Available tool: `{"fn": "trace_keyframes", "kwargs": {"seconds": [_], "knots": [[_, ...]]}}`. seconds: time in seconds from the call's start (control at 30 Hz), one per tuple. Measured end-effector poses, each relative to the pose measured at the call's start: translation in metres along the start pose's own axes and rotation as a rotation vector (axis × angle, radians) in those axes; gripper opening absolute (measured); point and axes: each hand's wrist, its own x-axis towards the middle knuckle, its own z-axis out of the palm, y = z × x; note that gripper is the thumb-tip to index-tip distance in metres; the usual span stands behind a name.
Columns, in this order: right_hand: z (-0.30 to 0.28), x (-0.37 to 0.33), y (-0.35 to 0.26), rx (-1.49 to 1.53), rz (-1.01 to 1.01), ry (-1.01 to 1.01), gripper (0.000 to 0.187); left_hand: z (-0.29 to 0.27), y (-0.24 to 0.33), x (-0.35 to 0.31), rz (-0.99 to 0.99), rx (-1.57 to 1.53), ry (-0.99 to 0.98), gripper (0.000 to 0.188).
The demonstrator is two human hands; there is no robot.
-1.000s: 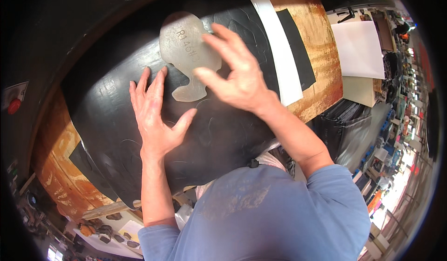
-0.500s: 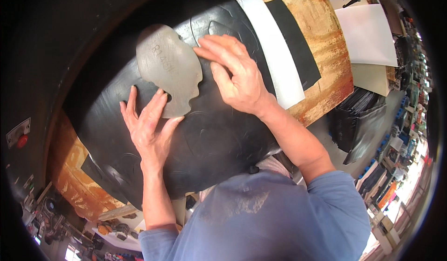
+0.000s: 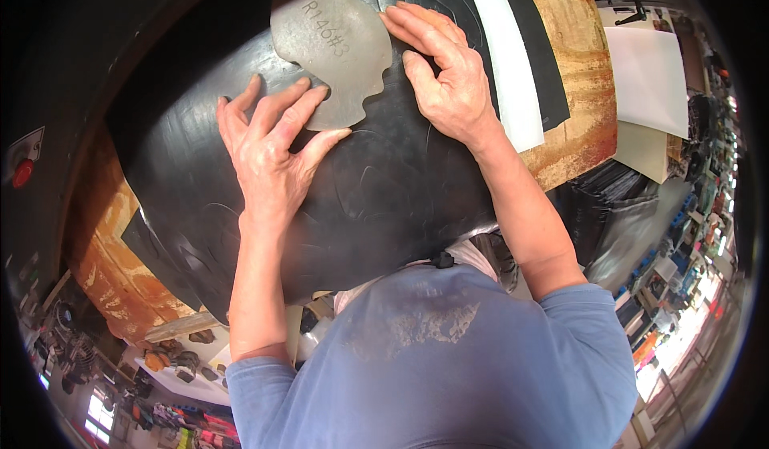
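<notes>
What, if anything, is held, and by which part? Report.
The left hand brackets the translucent template at its narrow lower end between thumb and forefinger; whether it grips cannot be told. The open right hand beside it holds nothing.

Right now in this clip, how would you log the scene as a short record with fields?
Left hand: fingers spread, thumb and forefinger at the plate's lower end; firmness of hold unclear
Right hand: fingertips at or near the plate's right edge
Plate: grey, flat, irregular outline, handwritten marking
Under plate: large black sheet with curved lines
Right side: white strip, then a darker strip
Support: worn wooden board
Far left: red button
</notes>
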Motion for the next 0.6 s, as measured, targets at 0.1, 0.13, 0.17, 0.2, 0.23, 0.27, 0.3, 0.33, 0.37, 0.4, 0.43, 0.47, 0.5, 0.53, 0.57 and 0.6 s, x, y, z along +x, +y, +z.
{"fn": "trace_keyframes", "kwargs": {"seconds": [0.1, 0.13, 0.17, 0.2, 0.23, 0.27, 0.3, 0.33, 0.37, 0.4, 0.43, 0.47, 0.5, 0.53, 0.57, 0.6], "knots": [[-0.0002, 0.0014, -0.0005, 0.012, 0.01, 0.004, 0.043, 0.0006, -0.0008, -0.0003, 0.004, -0.022, 0.013, 0.055], [-0.0002, 0.0024, -0.0008, 0.015, 0.019, -0.003, 0.043, 0.0006, -0.0007, -0.0003, 0.007, -0.026, 0.014, 0.055], [-0.0003, 0.0031, -0.001, 0.02, 0.022, -0.009, 0.043, 0.0005, -0.0009, 0.0001, -0.003, -0.026, 0.012, 0.055], [0.0, 0.0038, -0.0015, 0.021, 0.022, -0.011, 0.043, 0.0004, -0.0007, 0.0002, 0.013, -0.019, 0.023, 0.055], [0.0002, 0.0042, -0.0017, 0.021, 0.023, -0.011, 0.042, 0.0001, -0.0005, 0.0004, 0.018, -0.01, 0.025, 0.055], [0.0008, 0.0045, -0.0017, 0.02, 0.024, -0.008, 0.042, 0.0, -0.0004, 0.0007, 0.024, -0.002, 0.028, 0.056], [0.0016, 0.0047, -0.0013, 0.018, 0.012, -0.002, 0.042, -0.0001, -0.0004, 0.001, 0.029, -0.001, 0.032, 0.056], [0.0025, 0.0045, -0.0007, 0.032, 0.018, 0.006, 0.042, -0.0001, -0.0007, 0.0009, 0.035, -0.003, 0.036, 0.057], [0.004, 0.0041, 0.0, 0.044, 0.02, 0.008, 0.042, 0.0002, -0.0009, 0.0003, 0.035, -0.015, 0.04, 0.057], [0.005, 0.0037, 0.001, 0.051, 0.013, 0.007, 0.042, 0.0007, -0.001, -0.0006, 0.025, -0.007, 0.038, 0.057], [0.0064, 0.0037, 0.0019, 0.056, 0.012, 0.02, 0.043, 0.0018, -0.0015, -0.0014, 0.024, -0.016, 0.041, 0.057], [0.0075, 0.0039, 0.0021, 0.055, 0.003, 0.018, 0.045, 0.0024, -0.002, -0.0024, 0.024, -0.022, 0.047, 0.057], [0.0085, 0.0053, 0.0023, 0.061, 0.0, 0.024, 0.047, 0.0033, -0.0034, -0.0026, 0.003, -0.027, 0.044, 0.057], [0.0095, 0.0064, 0.0008, 0.048, 0.005, 0.034, 0.046, 0.0041, -0.0036, -0.0031, 0.013, -0.029, 0.047, 0.056], [0.009, 0.0075, -0.0012, 0.048, 0.016, 0.016, 0.046, 0.0047, -0.0042, -0.0029, 0.005, -0.029, 0.041, 0.055], [0.0088, 0.0099, -0.0038, 0.052, 0.026, 0.011, 0.047, 0.0043, -0.0052, -0.0022, 0.016, -0.026, 0.056, 0.053]]}}
